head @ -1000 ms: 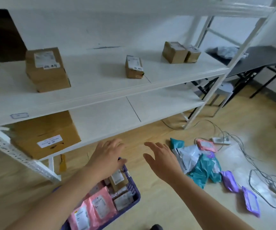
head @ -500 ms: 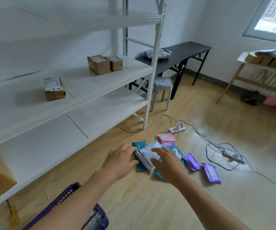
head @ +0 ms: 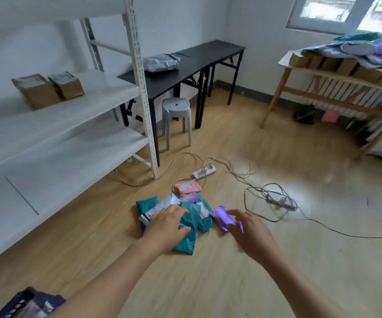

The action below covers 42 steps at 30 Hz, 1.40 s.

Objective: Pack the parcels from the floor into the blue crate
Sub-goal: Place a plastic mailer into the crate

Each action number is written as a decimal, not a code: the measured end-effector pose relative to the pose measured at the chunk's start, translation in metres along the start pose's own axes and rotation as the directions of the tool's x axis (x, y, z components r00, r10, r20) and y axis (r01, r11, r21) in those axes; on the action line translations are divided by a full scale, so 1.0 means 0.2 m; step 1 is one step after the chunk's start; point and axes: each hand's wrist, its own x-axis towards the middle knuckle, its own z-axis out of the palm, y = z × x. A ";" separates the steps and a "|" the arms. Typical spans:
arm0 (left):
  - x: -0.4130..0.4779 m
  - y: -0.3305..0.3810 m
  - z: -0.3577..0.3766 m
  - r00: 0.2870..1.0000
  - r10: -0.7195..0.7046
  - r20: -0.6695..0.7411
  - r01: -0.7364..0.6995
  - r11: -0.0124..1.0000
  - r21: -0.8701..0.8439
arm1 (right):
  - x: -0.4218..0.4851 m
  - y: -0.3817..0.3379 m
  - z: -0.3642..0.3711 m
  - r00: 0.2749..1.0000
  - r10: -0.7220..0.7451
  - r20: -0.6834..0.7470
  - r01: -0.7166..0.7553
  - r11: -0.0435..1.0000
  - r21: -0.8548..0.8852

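Note:
A small heap of soft parcels lies on the wooden floor: teal parcels, a white one, a pink one and a purple one. My left hand lies over the teal and white parcels with fingers spread and straight. My right hand hovers at the purple parcel, fingers relaxed, partly covering it. The blue crate shows only as a corner at the bottom left, with parcels inside.
White metal shelving with brown boxes stands on the left. Power strips and loose cables trail across the floor just beyond the heap. A black table, a grey stool and a wooden rack stand farther back.
My view has swung right, away from the crate and toward the heap. Both hands have moved from above the crate to the parcels; the right hand has shifted to the purple one.

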 end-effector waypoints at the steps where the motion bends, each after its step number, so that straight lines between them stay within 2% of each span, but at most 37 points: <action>1: 0.06 0.05 0.02 1.000 0.002 0.016 -0.002 1.000 0.001 | 0.04 0.06 -0.02 1.000 0.005 0.003 -0.005 1.000 0.004; 9: 0.63 0.23 0.13 0.990 -0.003 0.143 0.007 1.000 -0.029 | 0.49 0.44 -0.08 0.986 0.156 0.065 -0.157 0.987 0.017; 17: 1.47 0.35 0.20 0.971 -0.018 0.240 0.061 0.983 -0.172 | 1.18 0.84 -0.16 0.956 0.271 0.112 -0.270 0.962 -0.029; 25: 2.18 0.35 0.46 0.939 -0.059 0.338 0.128 0.975 -0.184 | 1.80 1.23 -0.01 0.906 0.380 0.186 -0.381 0.924 -0.029; 33: 2.56 0.22 1.07 0.917 -0.084 0.390 0.139 0.984 -0.113 | 2.08 1.58 0.46 0.866 0.372 0.335 -0.384 0.923 -0.030; 42: 3.02 -0.07 2.15 0.944 -0.060 0.323 0.057 0.998 0.019 | 2.40 2.22 1.52 0.868 0.299 0.396 -0.305 0.951 -0.051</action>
